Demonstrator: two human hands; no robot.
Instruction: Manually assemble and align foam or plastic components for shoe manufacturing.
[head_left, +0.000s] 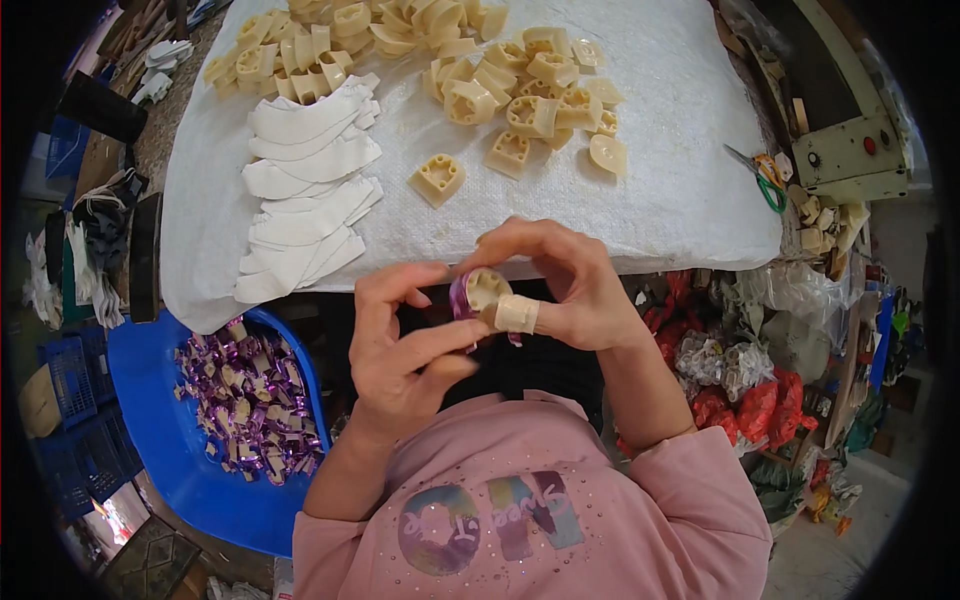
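Observation:
Just past the table's near edge, both hands meet around a beige plastic shoe heel (487,288) with a strip of shiny purple covering (459,297) wrapped along its side. My right hand (575,290) grips it between curled fingers and thumb, and tan tape circles that thumb. My left hand (405,345) is closed in on the heel from the other side, its fingertips at the lower edge of the purple covering. On the table, a single bare heel (438,180) lies nearest to my hands. White curved cover pieces (305,235) overlap in a column to its left.
Bare beige heels (530,95) are heaped across the far part of the white-covered table (680,150). Scissors (768,180) with green and orange handles lie at its right edge. A blue tub (150,400) at lower left holds many purple-covered heels (250,400). Red plastic bags (770,410) sit at right.

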